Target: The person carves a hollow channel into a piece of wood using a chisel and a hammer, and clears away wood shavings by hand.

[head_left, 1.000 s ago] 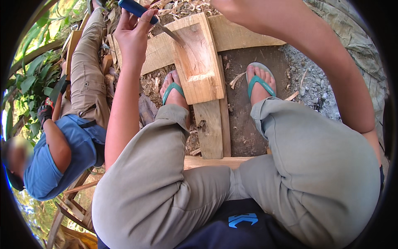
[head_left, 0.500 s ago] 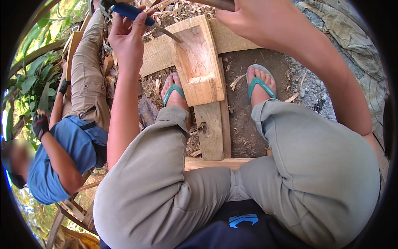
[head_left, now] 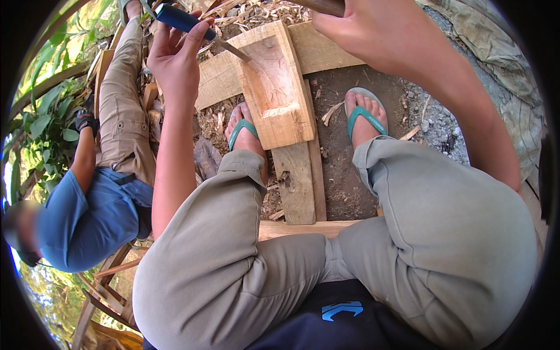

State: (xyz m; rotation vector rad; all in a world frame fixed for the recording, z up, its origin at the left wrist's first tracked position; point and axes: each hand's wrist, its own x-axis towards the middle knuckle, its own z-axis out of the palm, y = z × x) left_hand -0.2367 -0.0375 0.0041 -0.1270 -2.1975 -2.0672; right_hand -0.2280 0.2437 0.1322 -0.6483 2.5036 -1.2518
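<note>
My left hand [head_left: 178, 61] is closed around the blue handle of a chisel [head_left: 185, 22]. The chisel slants down to the right, and its metal tip meets the upper left part of the hollow in a pale wooden block [head_left: 286, 127]. This block has a long carved recess and rests on crossed boards between my feet. At the top edge, my right hand [head_left: 364, 32] grips a brown wooden handle [head_left: 322, 6], whose far end is out of view.
Under the block lies a wide board [head_left: 326, 49] across a narrower plank [head_left: 296, 189]. Wood chips [head_left: 332, 114] litter the dirt. My sandalled feet flank the block. At left, a co-worker in a blue shirt [head_left: 105, 210] is close by. Crumpled sheeting [head_left: 496, 52] lies at right.
My right hand and the wooden handle have shifted slightly right. The chisel stays at the hollow, its tip a little further left. The co-worker's raised gloved hand has gone from where it was.
</note>
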